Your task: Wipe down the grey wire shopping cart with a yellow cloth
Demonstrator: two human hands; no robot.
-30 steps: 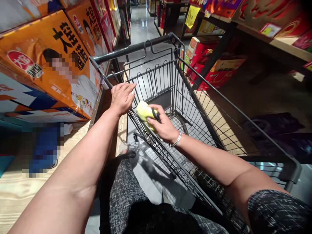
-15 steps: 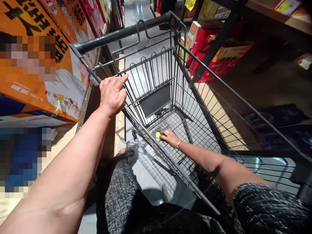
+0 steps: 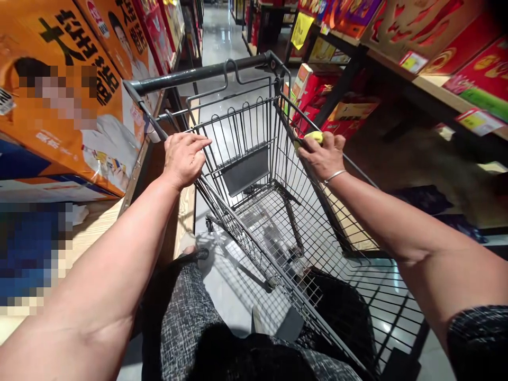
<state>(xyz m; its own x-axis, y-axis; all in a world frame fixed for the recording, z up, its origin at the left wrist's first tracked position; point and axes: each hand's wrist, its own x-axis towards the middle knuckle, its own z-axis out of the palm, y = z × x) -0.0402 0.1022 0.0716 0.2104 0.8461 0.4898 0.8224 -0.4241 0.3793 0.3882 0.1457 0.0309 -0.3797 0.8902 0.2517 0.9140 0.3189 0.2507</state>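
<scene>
A black wire shopping cart [image 3: 254, 121] stands in front of me in a shop aisle, with nothing lying in its basket. My left hand [image 3: 183, 157] rests curled over the cart's left rim. My right hand [image 3: 323, 154] sits on the right rim and is closed on a yellow cloth [image 3: 315, 136], which it presses against the rim. A silver bracelet [image 3: 334, 175] circles my right wrist.
Orange printed cartons [image 3: 71, 90] fill the wooden shelf [image 3: 91, 227] on the left. Red gift boxes [image 3: 345, 114] stand on the dark shelving on the right. The glossy aisle floor [image 3: 222, 37] runs ahead past the cart handle [image 3: 198, 74].
My right hand lifted the yellow cloth from the left rim down to the basket floor, then up onto the right rim. The left hand kept its hold on the left rim.
</scene>
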